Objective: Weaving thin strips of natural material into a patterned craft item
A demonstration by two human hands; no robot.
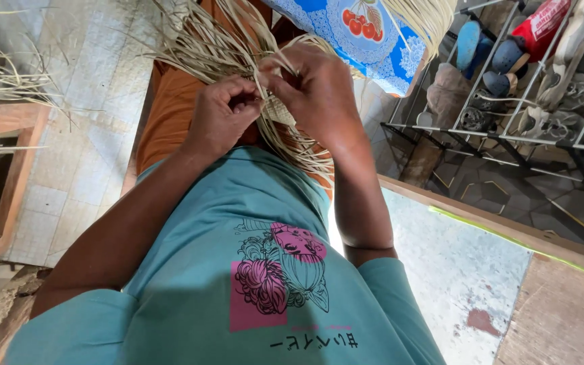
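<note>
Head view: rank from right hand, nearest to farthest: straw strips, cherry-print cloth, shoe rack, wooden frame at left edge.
From the right hand:
1. Straw strips, pinched in its fingers.
2. Cherry-print cloth, just above, slightly right.
3. Shoe rack, far right.
4. Wooden frame, far left, beyond the left hand.

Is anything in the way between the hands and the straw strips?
No. Both the left hand and the right hand already pinch the pale straw strips directly, with nothing visible between.
</note>
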